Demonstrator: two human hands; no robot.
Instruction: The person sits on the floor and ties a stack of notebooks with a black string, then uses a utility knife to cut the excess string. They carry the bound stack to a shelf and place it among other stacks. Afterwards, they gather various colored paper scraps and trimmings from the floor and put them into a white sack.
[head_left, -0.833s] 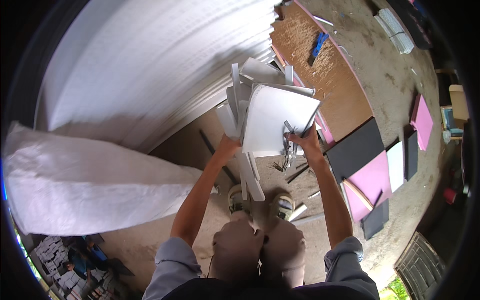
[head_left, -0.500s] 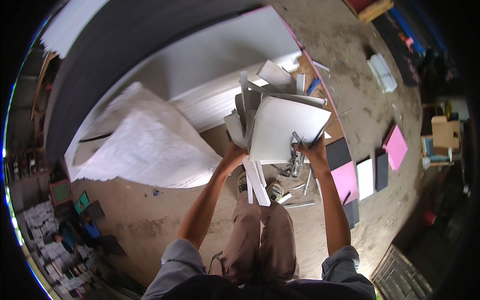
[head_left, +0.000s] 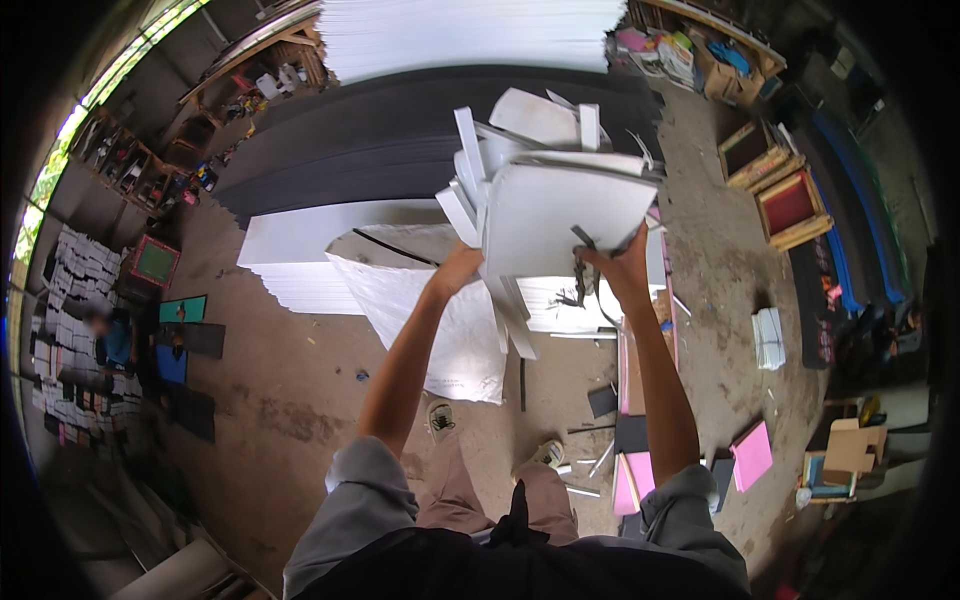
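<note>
Between my two hands is a bulky bundle of white foam-sheet offcuts (head_left: 570, 220), with flat pieces and narrow strips jutting out at several angles. My left hand (head_left: 460, 268) is closed around the bundle's left edge. Gripping the lower right edge is my right hand (head_left: 622, 275), with thin dark strips (head_left: 580, 255) pinched by its thumb against the front sheet. Most fingers of both hands are hidden behind the pieces. Below and left of the bundle lies a large white sack (head_left: 430, 320), its mouth partly open near a long black strip (head_left: 395, 245).
Ahead lie a stack of white sheets (head_left: 305, 285) and wide black sheets (head_left: 440, 125). Loose scraps (head_left: 585, 490) and a pink sheet (head_left: 752, 455) are on the floor near my feet. Wooden frames (head_left: 792, 205) stand at right. At far left, a person (head_left: 118, 340) is near piled sheets.
My view has swung up and left, showing more of the room ahead. Both hands still hold the offcuts, now farther forward. My feet have moved apart, and the sack sits nearer beneath the bundle.
</note>
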